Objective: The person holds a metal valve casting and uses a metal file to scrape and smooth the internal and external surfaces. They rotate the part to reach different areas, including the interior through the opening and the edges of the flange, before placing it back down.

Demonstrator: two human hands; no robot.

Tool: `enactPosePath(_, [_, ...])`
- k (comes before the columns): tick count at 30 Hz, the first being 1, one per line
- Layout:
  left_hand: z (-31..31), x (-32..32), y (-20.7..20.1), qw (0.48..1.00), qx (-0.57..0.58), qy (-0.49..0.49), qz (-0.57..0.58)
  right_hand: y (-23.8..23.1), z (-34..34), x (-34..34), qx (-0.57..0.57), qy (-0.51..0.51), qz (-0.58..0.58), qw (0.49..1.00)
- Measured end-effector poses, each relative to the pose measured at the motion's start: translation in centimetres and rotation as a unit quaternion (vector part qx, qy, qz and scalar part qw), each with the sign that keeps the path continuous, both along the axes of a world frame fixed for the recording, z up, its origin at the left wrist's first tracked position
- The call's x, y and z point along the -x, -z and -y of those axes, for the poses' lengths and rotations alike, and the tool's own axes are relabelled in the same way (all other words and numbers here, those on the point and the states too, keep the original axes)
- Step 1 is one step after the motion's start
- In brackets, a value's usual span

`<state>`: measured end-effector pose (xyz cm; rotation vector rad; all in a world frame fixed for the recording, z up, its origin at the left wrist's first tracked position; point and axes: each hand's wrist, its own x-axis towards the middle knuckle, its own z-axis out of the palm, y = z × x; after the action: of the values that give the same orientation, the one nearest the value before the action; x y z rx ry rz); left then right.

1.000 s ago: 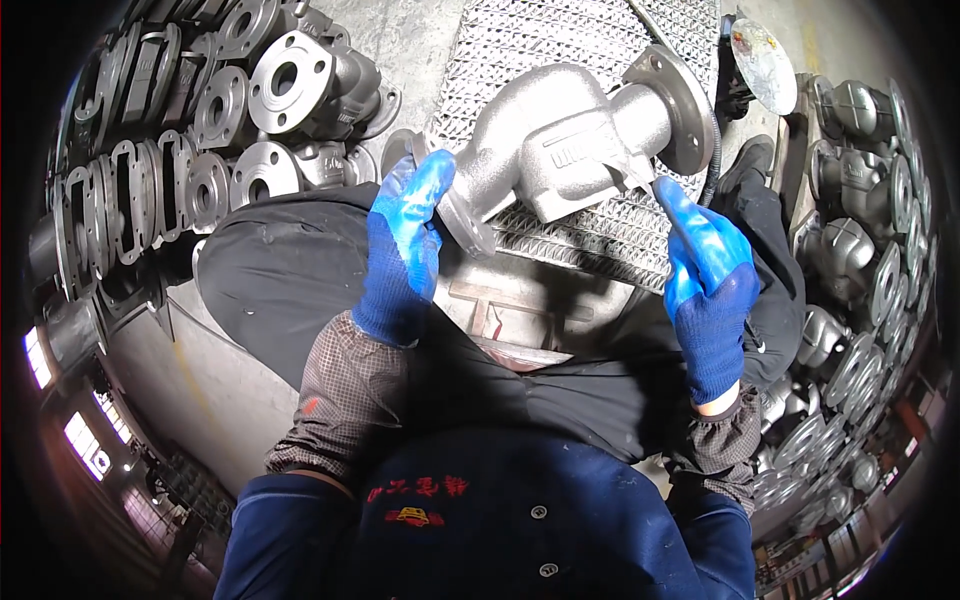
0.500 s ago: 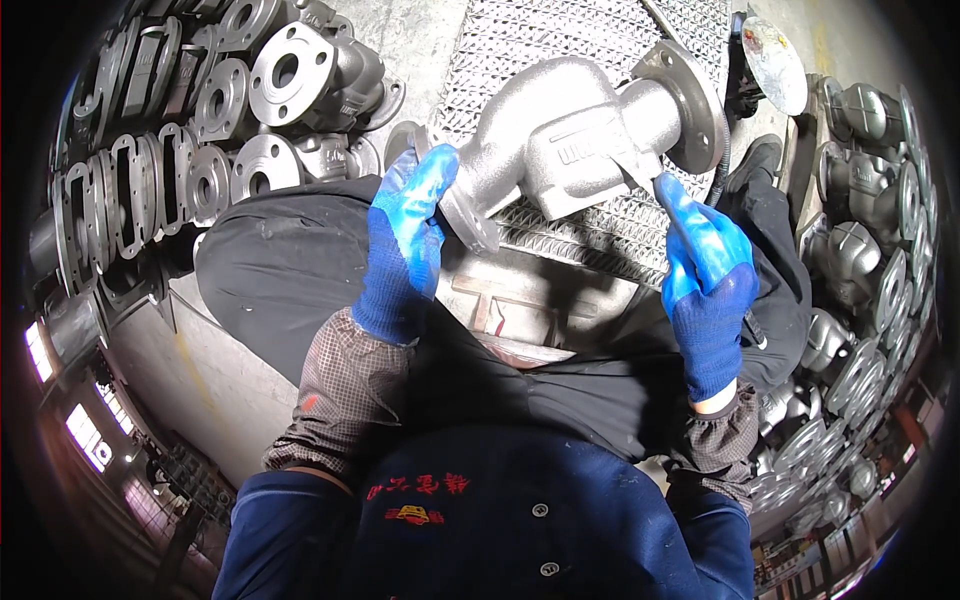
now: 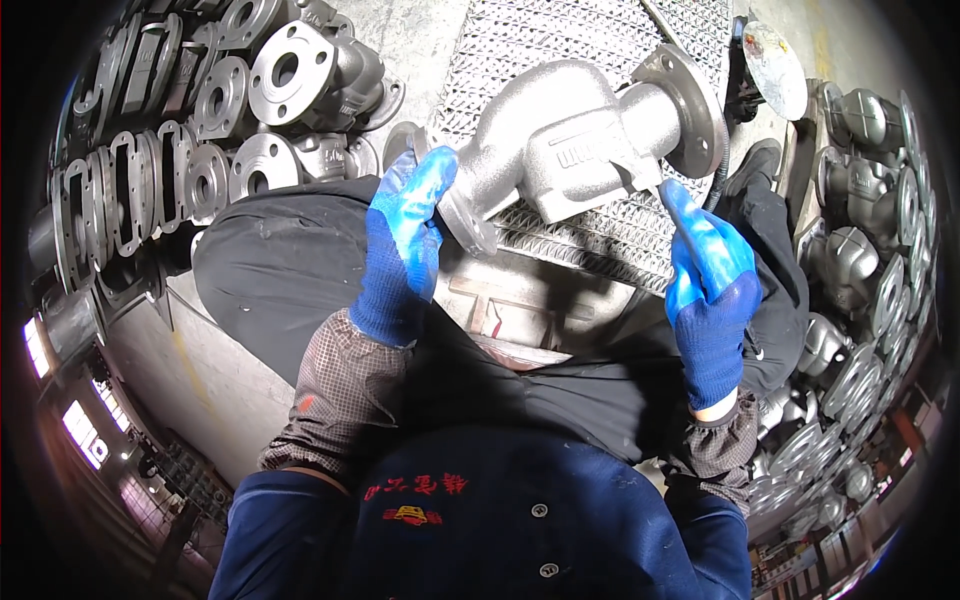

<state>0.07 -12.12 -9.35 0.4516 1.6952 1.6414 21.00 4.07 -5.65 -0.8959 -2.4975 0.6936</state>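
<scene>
A grey cast-metal valve body (image 3: 565,135) with round bolt flanges and raised lettering lies across a wire-mesh surface in front of me. My left hand (image 3: 408,215), in a blue coated glove, is closed on the flange at its left end, with the thumb up along the rim. By the lower right edge of the body is my right hand (image 3: 708,255), gloved alike. Its index finger stretches toward the casting, while the other fingers curl in. Something thin seems to lie in that grip, but the glove hides most of it.
Several flanged castings (image 3: 300,75) and rectangular frames (image 3: 130,190) stand stacked at the left. More valve castings (image 3: 850,255) line the right side. The mesh surface (image 3: 560,25) stretches away beyond the valve body. A round pale disc (image 3: 775,70) stands at the far right, near my shoe (image 3: 758,165).
My right hand has shifted slightly down and right, its fingertip drawing a little away from the casting's edge. The left hand keeps its hold, and the valve body has hardly moved.
</scene>
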Motion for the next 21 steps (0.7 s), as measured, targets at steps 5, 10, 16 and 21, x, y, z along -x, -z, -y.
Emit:
enactPosePath(5, [0.1,0.0,0.3,1.000,-0.022,0.006,-0.015,-0.4,-0.5,0.5,0.007,-0.009,0.037,0.999])
enactPosePath(10, [-0.1,0.0,-0.2,0.999,-0.039,0.010,0.034,-0.4,-0.9,0.9,-0.030,-0.022,0.048,0.998])
enactPosePath(16, [-0.1,0.2,-0.4,1.000,-0.014,0.017,0.016,-0.6,-1.2,0.9,-0.058,-0.046,0.068,0.995])
enactPosePath(21, [-0.2,0.2,-0.5,0.999,-0.019,0.025,0.019,-0.8,-1.0,0.8,-0.071,-0.047,0.071,0.994])
